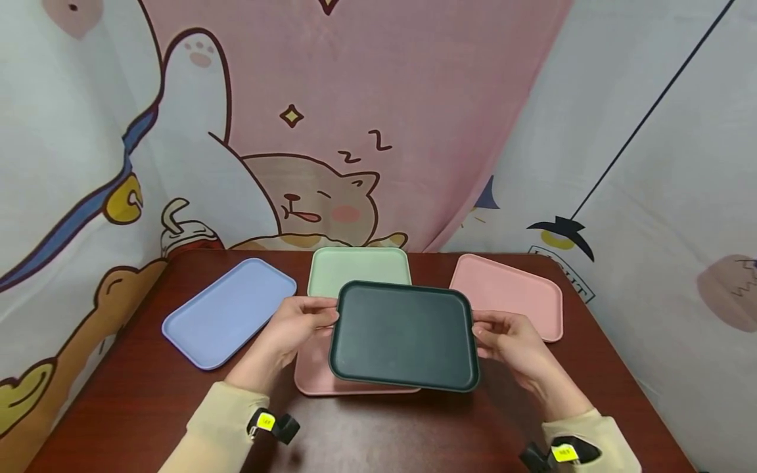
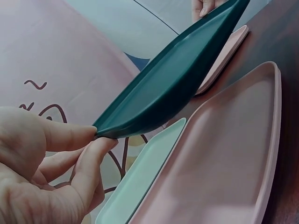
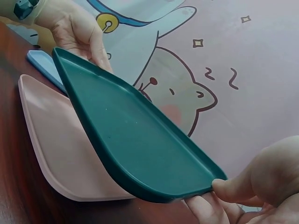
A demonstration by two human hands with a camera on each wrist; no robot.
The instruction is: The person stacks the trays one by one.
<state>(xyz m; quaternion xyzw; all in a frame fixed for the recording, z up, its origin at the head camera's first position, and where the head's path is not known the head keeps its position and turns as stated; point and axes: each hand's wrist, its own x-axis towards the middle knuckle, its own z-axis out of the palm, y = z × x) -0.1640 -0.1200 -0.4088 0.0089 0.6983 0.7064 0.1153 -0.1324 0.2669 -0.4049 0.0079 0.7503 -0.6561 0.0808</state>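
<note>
Both hands hold a dark green rectangular tray [image 1: 405, 335] in the air by its two short ends. My left hand [image 1: 301, 323] pinches the left rim between thumb and fingers, as the left wrist view also shows with the green tray [image 2: 163, 79]. On the opposite rim, my right hand [image 1: 510, 341] pinches with its thumb on top and fingers below. Under the raised tray lies a pink tray [image 1: 313, 374], partly hidden by it. A light green tray [image 1: 359, 266] is just behind, its front part covered from view.
A blue tray [image 1: 230, 314] lies at an angle on the left of the brown table [image 1: 378, 433]. Another pink tray [image 1: 511, 292] sits at the back right. Behind the table hangs a cartoon-printed cloth [image 1: 449, 98].
</note>
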